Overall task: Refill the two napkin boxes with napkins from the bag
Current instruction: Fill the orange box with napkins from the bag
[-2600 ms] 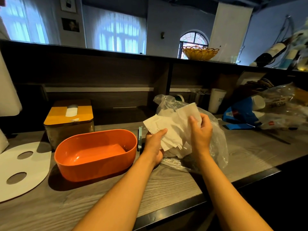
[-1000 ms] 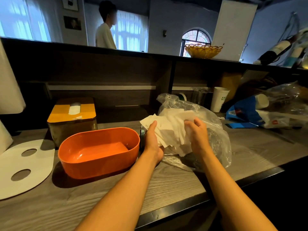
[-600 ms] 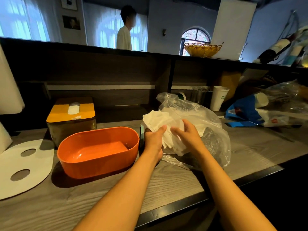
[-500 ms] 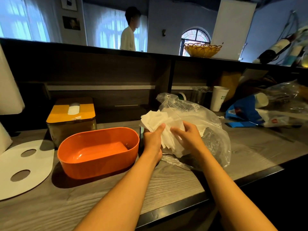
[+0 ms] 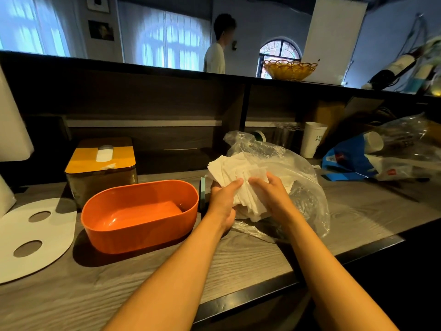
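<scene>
A stack of white napkins [image 5: 235,172] is held over the counter in front of the clear plastic bag [image 5: 300,180]. My left hand [image 5: 223,199] grips the stack from the left, thumb on top. My right hand [image 5: 269,191] holds its right side, fingers curled over the napkins. To the left stands an open orange oval box [image 5: 140,215], with nothing inside. Behind it stands a second napkin box [image 5: 101,167] with a yellow lid on, a napkin showing in its slot.
A white lid with two holes [image 5: 31,235] lies at the left. A teal-edged object [image 5: 202,192] stands between the orange box and my left hand. A paper cup [image 5: 312,139] and blue and clear bags [image 5: 372,158] crowd the right. A person [image 5: 216,50] stands behind the counter wall.
My hands have drawn together on the napkin stack, squaring it into a tighter bundle; my right hand slid left. The person in the background has walked to the right.
</scene>
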`<state>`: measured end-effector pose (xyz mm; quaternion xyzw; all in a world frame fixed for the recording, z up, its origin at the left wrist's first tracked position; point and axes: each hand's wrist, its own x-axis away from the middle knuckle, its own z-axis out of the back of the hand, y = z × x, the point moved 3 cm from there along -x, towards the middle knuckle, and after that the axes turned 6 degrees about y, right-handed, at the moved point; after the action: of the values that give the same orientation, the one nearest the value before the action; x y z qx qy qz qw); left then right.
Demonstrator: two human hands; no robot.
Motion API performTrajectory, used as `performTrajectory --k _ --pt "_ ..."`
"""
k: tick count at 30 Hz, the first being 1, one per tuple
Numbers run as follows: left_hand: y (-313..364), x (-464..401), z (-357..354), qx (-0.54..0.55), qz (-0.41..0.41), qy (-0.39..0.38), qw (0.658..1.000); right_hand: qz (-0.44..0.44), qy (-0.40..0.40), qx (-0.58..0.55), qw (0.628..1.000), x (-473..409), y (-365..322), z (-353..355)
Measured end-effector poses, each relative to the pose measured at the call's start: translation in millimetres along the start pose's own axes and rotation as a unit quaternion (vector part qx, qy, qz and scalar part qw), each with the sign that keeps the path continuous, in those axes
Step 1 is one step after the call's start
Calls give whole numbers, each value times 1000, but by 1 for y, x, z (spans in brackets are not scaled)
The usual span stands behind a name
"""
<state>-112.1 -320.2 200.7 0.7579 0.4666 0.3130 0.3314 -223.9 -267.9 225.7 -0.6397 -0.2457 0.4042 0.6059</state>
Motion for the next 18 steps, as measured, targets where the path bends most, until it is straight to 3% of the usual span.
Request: performTrajectory --k 10,15,18 --pt "3 -5 4 69 2 36 997 44 108 -2 993 -3 -1 9" --pt "0 -2 1 40 22 -18 999 28 61 -51 996 0 -2 5" --pt "-3 -2 -1 27 36 -43 998 57 43 -2 997 1 -3 3"
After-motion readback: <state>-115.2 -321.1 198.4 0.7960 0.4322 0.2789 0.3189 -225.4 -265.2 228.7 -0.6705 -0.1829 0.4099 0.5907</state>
